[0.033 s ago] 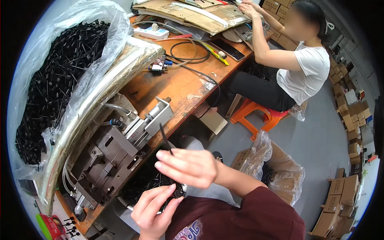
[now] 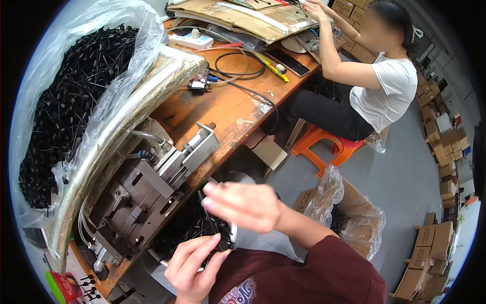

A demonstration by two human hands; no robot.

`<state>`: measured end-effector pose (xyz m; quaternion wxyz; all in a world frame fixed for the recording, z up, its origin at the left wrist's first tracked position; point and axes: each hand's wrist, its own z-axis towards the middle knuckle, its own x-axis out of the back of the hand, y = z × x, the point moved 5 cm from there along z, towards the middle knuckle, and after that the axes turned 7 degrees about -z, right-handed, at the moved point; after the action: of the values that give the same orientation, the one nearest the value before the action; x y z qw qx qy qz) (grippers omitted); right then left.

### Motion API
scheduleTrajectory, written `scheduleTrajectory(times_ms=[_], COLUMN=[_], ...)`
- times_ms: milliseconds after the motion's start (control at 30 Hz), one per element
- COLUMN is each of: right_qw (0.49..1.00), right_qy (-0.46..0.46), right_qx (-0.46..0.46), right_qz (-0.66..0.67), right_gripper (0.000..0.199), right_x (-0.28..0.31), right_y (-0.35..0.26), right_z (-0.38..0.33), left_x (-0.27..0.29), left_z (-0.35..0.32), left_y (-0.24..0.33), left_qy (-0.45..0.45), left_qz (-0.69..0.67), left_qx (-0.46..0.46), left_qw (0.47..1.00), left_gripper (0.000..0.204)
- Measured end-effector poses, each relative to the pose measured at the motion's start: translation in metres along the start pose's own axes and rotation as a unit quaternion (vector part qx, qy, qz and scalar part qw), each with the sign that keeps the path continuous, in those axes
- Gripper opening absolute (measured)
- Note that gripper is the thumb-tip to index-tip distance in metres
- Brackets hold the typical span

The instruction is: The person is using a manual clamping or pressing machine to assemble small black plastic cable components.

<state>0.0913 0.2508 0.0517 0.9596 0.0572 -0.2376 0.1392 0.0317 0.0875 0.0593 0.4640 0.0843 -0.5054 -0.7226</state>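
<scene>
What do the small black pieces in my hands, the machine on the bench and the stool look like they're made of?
Black pieces: probably moulded plastic, matte and thin. Machine: metal, dull grey blocks with a brighter cylinder. Stool: likely plastic, even glossy orange.

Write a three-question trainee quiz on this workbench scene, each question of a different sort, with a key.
1. True or false: the left hand and the right hand are both at a small black part.
2. Multiple choice: the clear plastic bag at the bench's left end holds (A) orange stools, (B) black slender parts, (C) cardboard sheets.
3. Fill in: the co-worker at the far end sits on an ____ stool.

Key: 1 true; 2 B; 3 orange.
</scene>
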Motion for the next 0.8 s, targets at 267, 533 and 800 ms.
scheduleTrajectory(times_ms=[267,533,800], right_qw=[0.879,0.916,0.853], right_qy=[0.273,0.317,0.058], right_qx=[-0.347,-0.217,-0.312], right_qz=[0.181,0.115,0.414], right_gripper=[0.039,0.035,0.036], right_x=[0.063,0.104,-0.001], right_y=[0.104,0.096,0.062], right_z=[-0.002,0.076,0.031], left_x=[0.022,0.035,0.056], left_z=[-0.011,-0.014,-0.023], left_y=[-0.011,-0.015,-0.021], left_qy=[0.058,0.071,0.093], left_qz=[0.063,0.119,0.166], left_qx=[0.016,0.010,0.021], left_qw=[0.996,0.990,0.982], left_gripper=[0.034,0.033,0.030])
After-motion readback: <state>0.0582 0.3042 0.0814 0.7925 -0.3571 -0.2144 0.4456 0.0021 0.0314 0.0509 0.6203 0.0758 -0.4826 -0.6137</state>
